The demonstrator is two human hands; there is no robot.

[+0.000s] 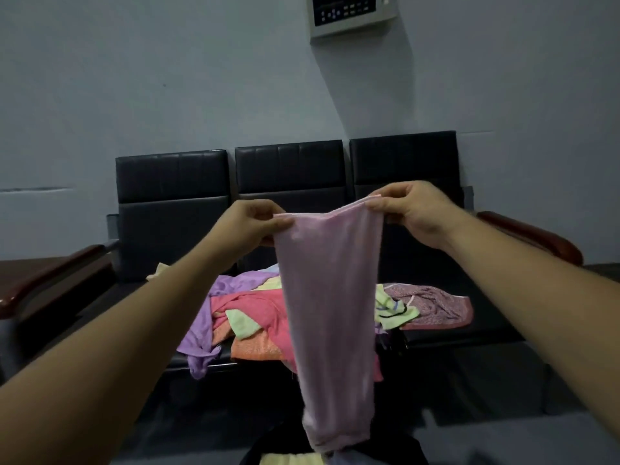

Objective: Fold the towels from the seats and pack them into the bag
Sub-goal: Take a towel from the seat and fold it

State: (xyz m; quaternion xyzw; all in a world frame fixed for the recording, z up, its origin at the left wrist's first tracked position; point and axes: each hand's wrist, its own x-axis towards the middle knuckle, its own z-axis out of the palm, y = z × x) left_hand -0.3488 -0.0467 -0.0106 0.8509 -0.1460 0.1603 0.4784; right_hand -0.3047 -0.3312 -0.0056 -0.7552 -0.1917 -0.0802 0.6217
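1. Left grip (pixel 250 226) and right grip (pixel 414 213) are each pinching a top corner of the pink towel (pixel 330 297), centre frame.
2. Towel is hanging long, its lower end dangling over the black bag (pixel 258 451) at bottom centre.
3. Yellow towel (pixel 290 460) is lying in the bag.
4. Mixed towel pile (pixel 251 317) is lying on the black bench (pixel 171 209) behind.

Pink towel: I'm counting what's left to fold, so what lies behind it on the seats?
Beside the pink towel show a purple towel, coral towel, green towel and patterned mauve towel on the seats. The pile's middle is covered; more may hide there.
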